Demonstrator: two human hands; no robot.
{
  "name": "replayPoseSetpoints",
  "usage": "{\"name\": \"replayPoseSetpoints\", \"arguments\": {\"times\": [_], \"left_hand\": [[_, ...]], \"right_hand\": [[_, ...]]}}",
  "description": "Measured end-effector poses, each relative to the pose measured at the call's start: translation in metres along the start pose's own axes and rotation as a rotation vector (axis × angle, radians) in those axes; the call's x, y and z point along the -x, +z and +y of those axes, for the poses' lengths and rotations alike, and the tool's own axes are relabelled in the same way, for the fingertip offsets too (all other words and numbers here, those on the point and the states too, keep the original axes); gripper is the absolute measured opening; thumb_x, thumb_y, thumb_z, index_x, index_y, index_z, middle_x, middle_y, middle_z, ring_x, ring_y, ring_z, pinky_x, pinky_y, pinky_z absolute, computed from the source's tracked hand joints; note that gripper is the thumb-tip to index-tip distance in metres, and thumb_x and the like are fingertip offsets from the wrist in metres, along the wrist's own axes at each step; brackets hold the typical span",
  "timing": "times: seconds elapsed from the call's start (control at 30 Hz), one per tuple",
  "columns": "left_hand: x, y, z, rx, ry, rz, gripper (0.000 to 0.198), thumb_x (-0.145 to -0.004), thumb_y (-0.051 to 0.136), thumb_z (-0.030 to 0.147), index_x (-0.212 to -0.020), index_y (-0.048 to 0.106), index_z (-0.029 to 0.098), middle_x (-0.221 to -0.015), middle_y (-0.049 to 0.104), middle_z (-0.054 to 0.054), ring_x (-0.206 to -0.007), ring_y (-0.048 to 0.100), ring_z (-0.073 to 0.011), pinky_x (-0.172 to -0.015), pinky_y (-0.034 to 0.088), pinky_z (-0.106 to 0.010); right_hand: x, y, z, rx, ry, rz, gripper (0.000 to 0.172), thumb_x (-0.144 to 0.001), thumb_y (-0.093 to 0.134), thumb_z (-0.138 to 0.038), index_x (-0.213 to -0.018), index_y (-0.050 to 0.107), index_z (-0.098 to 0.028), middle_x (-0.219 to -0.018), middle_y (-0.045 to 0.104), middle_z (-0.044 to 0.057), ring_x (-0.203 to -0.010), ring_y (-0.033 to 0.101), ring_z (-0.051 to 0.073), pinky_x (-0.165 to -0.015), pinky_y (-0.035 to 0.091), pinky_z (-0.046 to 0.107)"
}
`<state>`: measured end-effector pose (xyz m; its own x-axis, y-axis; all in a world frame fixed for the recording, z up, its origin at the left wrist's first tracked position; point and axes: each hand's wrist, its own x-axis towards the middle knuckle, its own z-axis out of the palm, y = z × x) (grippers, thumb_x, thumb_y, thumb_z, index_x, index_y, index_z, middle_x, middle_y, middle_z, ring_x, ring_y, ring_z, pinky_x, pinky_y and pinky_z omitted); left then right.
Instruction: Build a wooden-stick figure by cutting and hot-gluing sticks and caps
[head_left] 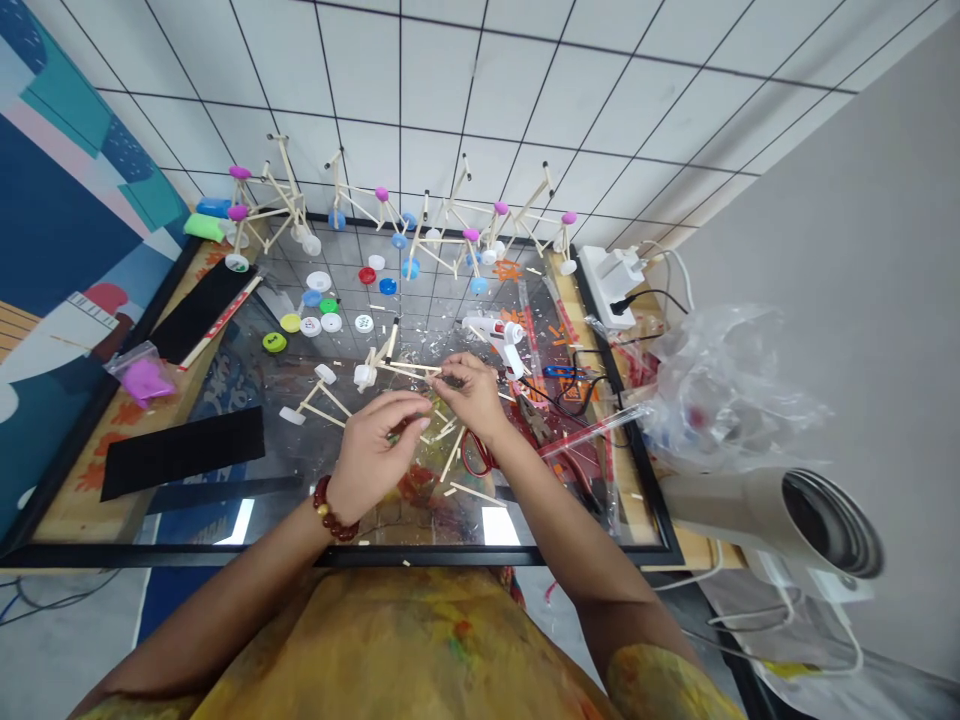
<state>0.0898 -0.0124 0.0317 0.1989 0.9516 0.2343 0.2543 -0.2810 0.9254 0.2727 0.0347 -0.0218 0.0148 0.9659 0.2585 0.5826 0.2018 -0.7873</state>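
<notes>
My right hand is closed in a pinch at the end of a thin wooden stick, part of a small stick frame with white bottle caps and a black-tipped upright stick. Just left of it, my left hand is curved, thumb and fingertips apart, with nothing visible between them. A second stick piece with white caps lies beyond the left hand. Loose wooden sticks and red-handled scissors are by the right wrist. A white glue gun rests behind the right hand.
Several stick frames with pink and blue parts stand along the tiled wall. Coloured bottle caps lie at the back left, black strips at the left. Pliers, cords, a power strip and a plastic bag occupy the right.
</notes>
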Motion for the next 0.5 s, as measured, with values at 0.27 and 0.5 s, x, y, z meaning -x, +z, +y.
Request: {"name": "replayPoseSetpoints", "arguments": {"times": [0.27,0.5], "left_hand": [[0.0,0.003,-0.011,0.712,-0.677,0.125,0.038,-0.063,0.085,0.018,-0.099,0.073,0.014,-0.103,0.074,-0.01,-0.083,0.07,-0.0158,-0.082,0.059,-0.033],[-0.018,0.029,-0.012,0.889,-0.657,0.285,0.018,-0.069,0.079,0.013,-0.085,0.071,0.017,-0.091,0.072,-0.002,-0.091,0.067,-0.0119,-0.094,0.051,-0.027]], "right_hand": [[0.0,-0.001,-0.005,0.014,0.0,-0.009,0.007,-0.081,0.071,-0.029,-0.079,0.074,-0.023,-0.095,0.068,0.004,-0.092,0.063,0.02,-0.089,0.042,0.037],[0.005,-0.007,-0.022,0.029,-0.027,-0.008,0.008,-0.079,0.071,-0.026,-0.072,0.071,-0.023,-0.089,0.068,0.002,-0.089,0.063,0.02,-0.089,0.042,0.038]]}}
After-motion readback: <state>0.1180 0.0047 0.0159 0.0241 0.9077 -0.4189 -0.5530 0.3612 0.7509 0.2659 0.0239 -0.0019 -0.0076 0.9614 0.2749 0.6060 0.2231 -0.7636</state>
